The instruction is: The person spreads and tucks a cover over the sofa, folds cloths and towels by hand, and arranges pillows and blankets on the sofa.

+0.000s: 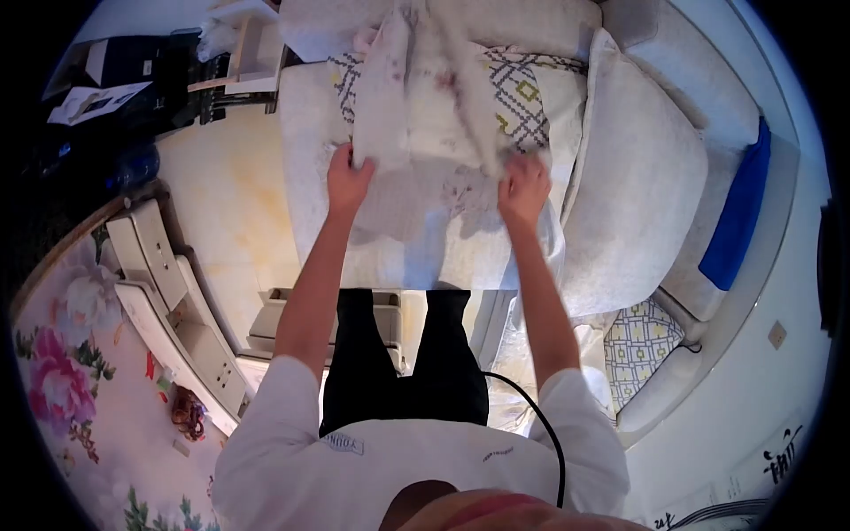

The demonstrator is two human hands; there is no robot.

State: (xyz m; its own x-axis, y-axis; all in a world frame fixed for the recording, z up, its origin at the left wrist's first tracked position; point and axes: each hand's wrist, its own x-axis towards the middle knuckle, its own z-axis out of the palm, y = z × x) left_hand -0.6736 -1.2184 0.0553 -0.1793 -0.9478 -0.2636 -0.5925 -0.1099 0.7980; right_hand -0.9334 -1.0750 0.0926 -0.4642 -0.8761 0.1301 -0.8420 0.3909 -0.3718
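Note:
A pale cloth [381, 115] with faint reddish printed patches is stretched between my hands over a light grey sofa seat [425, 252]. Its far part is lifted and smeared by motion, so I cannot tell whether it is a garment or a cover. My left hand [351, 183] is closed on the cloth's left edge, thumb and fingers pinched. On the other side, my right hand [524, 188] is closed on the right edge, slightly blurred. Beneath the cloth lies a patterned fabric [521, 102] with dark zigzag lines and yellow-green diamonds.
A large grey cushion [633, 177] leans at the right, with a blue cloth [737, 208] on the sofa beyond. A patterned pillow [639, 350] lies lower right. Drawers [158, 248] stand at the left, below a small shelf [257, 53]. A black cable [544, 420] hangs near my right arm.

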